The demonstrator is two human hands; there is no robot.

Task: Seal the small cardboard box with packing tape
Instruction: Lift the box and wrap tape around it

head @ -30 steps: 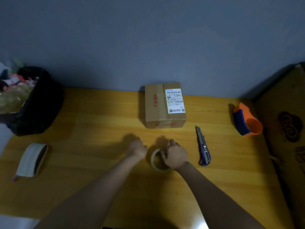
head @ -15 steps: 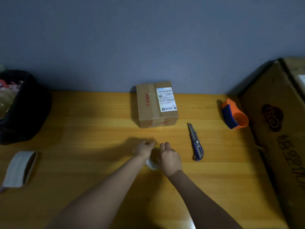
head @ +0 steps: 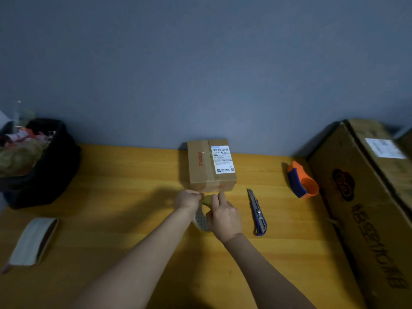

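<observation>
The small cardboard box stands against the wall at the middle back of the wooden table, with a white shipping label on top and tape across it. Just in front of it, my right hand grips a roll of clear packing tape held upright on edge. My left hand pinches at the top of the roll, close to the box's front face. The hands hide most of the roll.
A blue utility knife lies right of my hands. An orange and blue tape dispenser sits further right, beside a large cardboard carton. A black bin of rubbish stands back left, a wide tape roll front left.
Both hands have lifted the tape roll off the table and carried it forward, up to the box's front. My left hand now pinches the roll's top.
</observation>
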